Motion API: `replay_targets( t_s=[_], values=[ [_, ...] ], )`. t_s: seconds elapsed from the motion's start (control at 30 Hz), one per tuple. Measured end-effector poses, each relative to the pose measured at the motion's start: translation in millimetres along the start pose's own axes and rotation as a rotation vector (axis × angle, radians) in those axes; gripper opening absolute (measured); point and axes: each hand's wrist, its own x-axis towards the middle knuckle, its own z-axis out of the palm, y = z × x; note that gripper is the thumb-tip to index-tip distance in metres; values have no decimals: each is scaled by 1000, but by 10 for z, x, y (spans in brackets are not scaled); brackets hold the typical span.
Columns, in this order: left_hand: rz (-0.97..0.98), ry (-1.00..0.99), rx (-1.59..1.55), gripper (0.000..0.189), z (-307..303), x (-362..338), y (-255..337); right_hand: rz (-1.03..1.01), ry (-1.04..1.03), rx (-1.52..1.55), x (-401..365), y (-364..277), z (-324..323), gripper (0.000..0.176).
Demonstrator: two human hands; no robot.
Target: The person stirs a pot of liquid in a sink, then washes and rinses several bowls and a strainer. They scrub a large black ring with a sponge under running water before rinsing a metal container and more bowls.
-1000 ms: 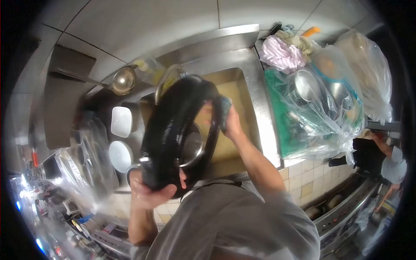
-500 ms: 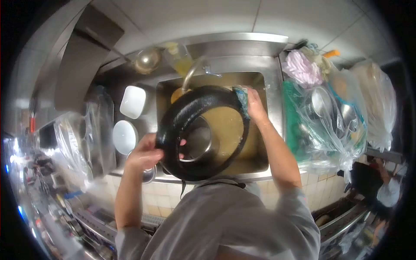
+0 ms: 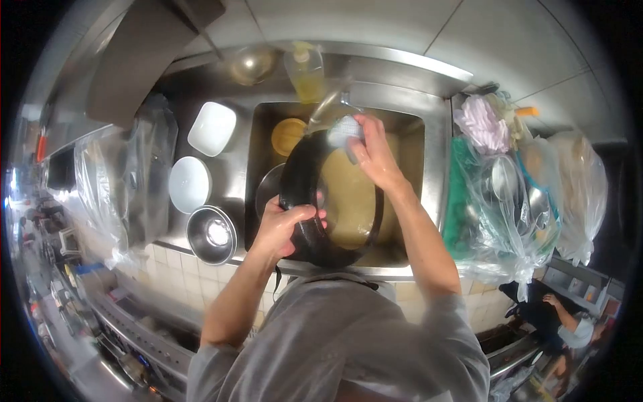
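A large black ring-shaped object (image 3: 299, 175) is tilted up over the sink (image 3: 416, 167), which has cloudy yellowish water in it. My left hand (image 3: 287, 228) grips its lower left side, with the thumb on the near face and the fingertips showing through the opening. At its upper edge my right hand (image 3: 375, 151) is closed on a pale scrubbing pad (image 3: 343, 131), which touches the ring. Behind the ring, a metal bowl (image 3: 269, 187) is partly hidden. A round yellow item (image 3: 289, 137) lies at the sink's back left, beside the faucet (image 3: 324, 110).
Left of the sink stand a white square bowl (image 3: 212, 128), a white round bowl (image 3: 190, 185) and metal bowls (image 3: 211, 234). A soap bottle (image 3: 305, 74) is behind. On the right are bagged utensils (image 3: 506, 208) and a pink cloth (image 3: 482, 124); another person (image 3: 569, 325) is at lower right.
The ring has turned to a steeper angle and shifted right. My left hand has moved right with it, and my right hand has moved left along the upper edge with the pad.
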Motion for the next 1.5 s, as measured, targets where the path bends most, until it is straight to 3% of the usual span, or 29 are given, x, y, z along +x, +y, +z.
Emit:
replay_targets(
  t_s=[0.1,0.43,0.63,0.73,0.8,0.83,0.87,0.93,0.97,1.07,1.1,1.13,1.2,1.23,1.3,1.33,1.4,1.47,1.5],
  values=[
    [8,2,-6,31,-17,13,8,82,-134,57,-78,-74,-36,57],
    [22,-44,63,30,246,-53,-23,54,-119,-70,-37,-101,-284,69],
    [32,-44,93,29,398,-21,-5,135,-96,70,-62,-64,-221,49],
    [47,-45,115,27,404,58,16,292,-193,275,-74,-358,-173,36],
    [50,-65,104,26,330,147,43,-168,-178,-1,-131,-619,-125,29],
    [65,-65,144,26,311,134,67,-152,-160,-25,-143,-744,-150,27],
    [80,-65,184,25,311,98,109,-153,-157,-24,-119,-721,-159,27],
    [72,-79,208,23,350,-104,194,99,-144,141,-28,-596,-237,24],
    [64,-94,233,21,352,-170,220,184,-144,9,30,-516,-308,23],
    [29,-67,282,24,284,-87,257,91,-149,115,-67,-422,-119,24],
    [35,-86,244,25,256,15,228,-108,-118,136,-114,-490,-3,24],
    [37,-82,245,25,216,4,223,-93,-101,153,-150,-648,13,22],
    [92,-95,334,29,218,-70,259,20,-141,440,-140,-304,102,22],
    [95,-148,373,28,195,-127,263,31,-142,445,-142,-307,26,22],
    [67,-147,352,29,191,-93,282,324,-233,187,-57,-363,-212,20],
    [42,-135,325,29,175,-63,286,319,-234,183,-51,-389,-156,20],
    [34,-168,318,30,82,92,227,-129,23,157,-126,-457,69,20],
    [17,-106,271,31,174,9,330,-47,-4,242,-90,-362,12,24],
    [6,-126,270,33,152,-43,363,108,-56,246,-49,-235,-35,26]
  ],
)
